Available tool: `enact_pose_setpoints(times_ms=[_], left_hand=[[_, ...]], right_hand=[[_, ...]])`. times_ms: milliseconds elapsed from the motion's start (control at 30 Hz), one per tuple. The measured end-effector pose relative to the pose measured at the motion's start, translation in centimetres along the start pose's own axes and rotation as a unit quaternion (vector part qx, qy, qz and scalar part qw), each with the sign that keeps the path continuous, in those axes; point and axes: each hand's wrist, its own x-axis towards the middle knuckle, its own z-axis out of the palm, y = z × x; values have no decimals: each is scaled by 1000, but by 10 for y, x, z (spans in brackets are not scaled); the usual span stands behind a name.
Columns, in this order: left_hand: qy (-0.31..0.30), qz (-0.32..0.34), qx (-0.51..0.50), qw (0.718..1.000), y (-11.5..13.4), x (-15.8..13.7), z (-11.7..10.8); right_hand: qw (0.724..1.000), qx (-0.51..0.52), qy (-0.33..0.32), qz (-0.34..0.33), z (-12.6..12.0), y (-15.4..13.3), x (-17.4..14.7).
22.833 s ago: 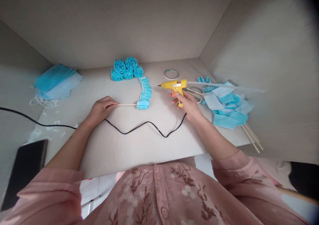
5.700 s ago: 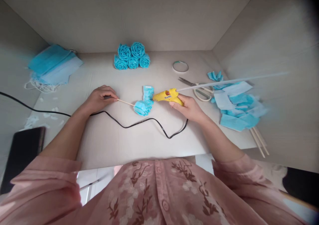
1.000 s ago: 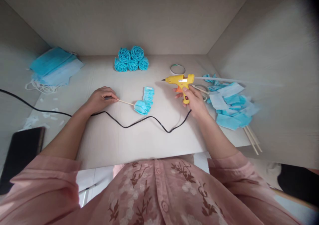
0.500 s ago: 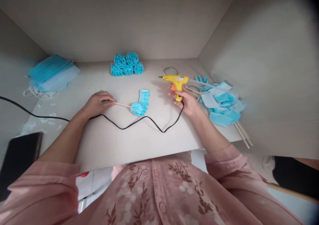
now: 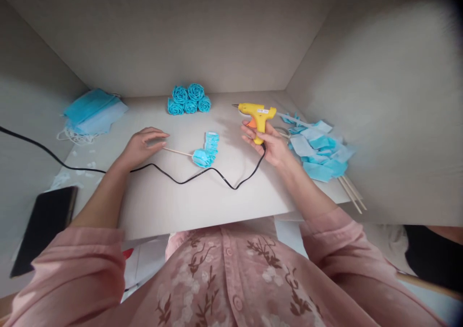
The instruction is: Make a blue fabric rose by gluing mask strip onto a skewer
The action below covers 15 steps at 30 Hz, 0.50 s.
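My right hand [image 5: 272,146] is wrapped round the handle of a yellow glue gun [image 5: 257,113], raised above the table with its nozzle pointing left. A clear glue stick [image 5: 291,118] sticks out of its back. My left hand [image 5: 143,146] is open, thumb and fingers apart, right by the end of a thin wooden stick [image 5: 177,152]. On the stick's other end sits a blue fabric flower [image 5: 203,157], with a gathered blue strip [image 5: 211,141] trailing away from it on the table.
Several finished blue roses [image 5: 190,99] are stacked at the back. Face masks [image 5: 94,110] lie at the left, above a black phone [image 5: 45,225]. Cut blue pieces [image 5: 321,148] and wooden sticks [image 5: 350,192] are at the right. The black cord [image 5: 181,182] crosses the table.
My left hand has let go of the wooden stick and its fingers have opened. The glue gun stays in my right hand. The whole view has shifted slightly.
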Motion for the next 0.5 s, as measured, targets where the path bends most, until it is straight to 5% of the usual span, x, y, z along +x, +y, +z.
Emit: enact_pose_setpoints(times_ms=[133,300,400,500], left_hand=[[46,-8,-57,997,41,5,-10],[-53,8,-184,981,110,7,-1],[-137,8,-313,940,138,1,13],[-150,-30,-433,888,151,-7,21]], right_hand=[[999,12,-40,-33,25,-19,-7],[994,6,-84,-73,82,-38,-7],[989,10,-125,-80,113,-36,1],[984,10,-158,-83,135,-29,11]])
